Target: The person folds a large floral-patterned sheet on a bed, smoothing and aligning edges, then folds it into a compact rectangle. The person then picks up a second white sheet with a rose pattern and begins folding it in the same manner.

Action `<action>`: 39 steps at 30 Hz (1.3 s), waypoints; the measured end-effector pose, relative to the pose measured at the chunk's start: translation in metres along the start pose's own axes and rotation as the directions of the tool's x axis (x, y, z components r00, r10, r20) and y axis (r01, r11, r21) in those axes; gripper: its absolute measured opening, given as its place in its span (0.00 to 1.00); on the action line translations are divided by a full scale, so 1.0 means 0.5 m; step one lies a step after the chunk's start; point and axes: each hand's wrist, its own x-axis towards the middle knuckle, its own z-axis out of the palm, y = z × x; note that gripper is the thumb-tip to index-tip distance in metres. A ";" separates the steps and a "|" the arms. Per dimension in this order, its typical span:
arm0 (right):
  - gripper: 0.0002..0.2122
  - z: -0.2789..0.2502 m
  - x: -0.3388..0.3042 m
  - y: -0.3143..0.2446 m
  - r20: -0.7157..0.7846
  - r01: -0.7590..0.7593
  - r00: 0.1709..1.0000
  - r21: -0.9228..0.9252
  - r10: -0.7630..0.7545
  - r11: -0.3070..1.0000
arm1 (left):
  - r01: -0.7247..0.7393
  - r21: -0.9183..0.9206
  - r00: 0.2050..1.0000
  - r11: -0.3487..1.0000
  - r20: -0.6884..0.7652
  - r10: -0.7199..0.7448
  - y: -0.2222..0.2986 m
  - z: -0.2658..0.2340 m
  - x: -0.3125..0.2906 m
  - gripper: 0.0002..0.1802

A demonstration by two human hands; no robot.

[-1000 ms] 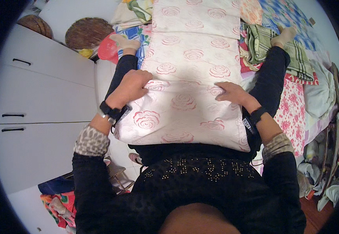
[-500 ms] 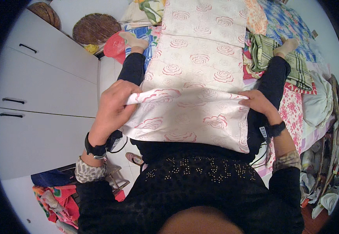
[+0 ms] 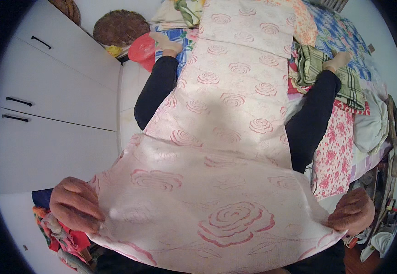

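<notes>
A long white-pink cloth (image 3: 235, 173) with red rose outlines stretches between my legs from the far end toward my body. My left hand (image 3: 76, 205) is closed on its near left corner. On the opposite side, my right hand (image 3: 353, 212) grips the near right corner, fingers curled in. The near part is raised, spread wide and pulled taut between both hands, hiding most of my torso. Farther off, the cloth lies fairly flat, with crosswise creases.
White cabinets (image 3: 66, 96) with black handles stand at the left. Near my feet are a red basin (image 3: 142, 49), a round brown woven mat (image 3: 120, 28) and a folded green plaid cloth (image 3: 310, 64). A white bag (image 3: 371, 121) sits at the right, above assorted clutter.
Both hands have moved toward my body and farther apart, drawing the cloth's near end up and outward. It now covers my lap and torso.
</notes>
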 end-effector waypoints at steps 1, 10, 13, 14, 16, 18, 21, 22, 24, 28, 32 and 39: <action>0.08 0.001 0.011 -0.011 0.002 0.029 1.000 -0.002 -0.029 1.000 | 0.031 0.006 0.998 0.999 -0.058 -0.031 0.007 0.003 -0.014 0.05; 0.14 0.017 0.016 -0.062 -0.033 0.145 0.989 -0.050 -0.147 0.988 | -0.129 -0.118 0.992 0.985 -0.030 0.127 0.042 0.040 -0.098 0.05; 0.15 0.024 0.006 -0.065 -0.056 0.103 0.993 -0.044 -0.105 0.994 | -0.202 -0.162 0.979 0.966 -0.034 0.199 0.039 0.059 -0.112 0.05; 0.15 0.027 0.002 -0.066 -0.063 0.087 0.994 -0.043 -0.090 0.995 | -0.219 -0.175 0.976 0.960 -0.034 0.216 0.037 0.060 -0.115 0.05; 0.15 0.040 -0.008 -0.066 -0.068 0.051 0.996 -0.046 -0.054 0.998 | -0.252 -0.206 0.968 0.946 -0.060 0.245 0.035 0.058 -0.117 0.06; 0.16 0.049 -0.025 -0.060 -0.093 0.008 0.996 -0.040 -0.012 0.999 | -0.279 -0.175 0.960 0.944 -0.057 0.273 0.036 0.051 -0.112 0.08; 0.16 0.068 -0.064 -0.046 -0.141 -0.063 0.988 -0.009 0.062 0.998 | -0.298 -0.179 0.951 0.938 0.026 0.307 0.045 0.046 -0.101 0.07; 0.17 0.072 -0.079 -0.042 -0.164 -0.093 0.982 0.007 0.093 0.996 | -0.300 -0.206 0.947 0.931 0.056 0.317 0.050 0.046 -0.098 0.07; 0.17 0.081 -0.101 -0.022 -0.219 -0.183 0.956 0.066 0.193 0.981 | -0.192 -0.235 0.979 0.953 0.021 0.202 0.055 0.053 -0.103 0.07; 0.18 0.120 -0.088 0.065 -0.287 -0.411 0.847 0.181 0.448 0.893 | -0.049 -0.421 0.984 0.906 0.136 0.117 0.014 0.056 -0.162 0.14; 0.20 0.226 0.029 0.236 -0.272 -0.405 0.515 0.759 0.813 0.510 | 0.136 -0.400 0.880 0.906 -0.372 -0.296 -0.130 0.083 -0.221 0.22; 0.18 0.273 0.117 0.271 0.149 -0.596 0.725 0.624 0.672 0.505 | 0.517 -0.673 0.726 0.530 0.017 -0.687 -0.363 0.131 -0.054 0.23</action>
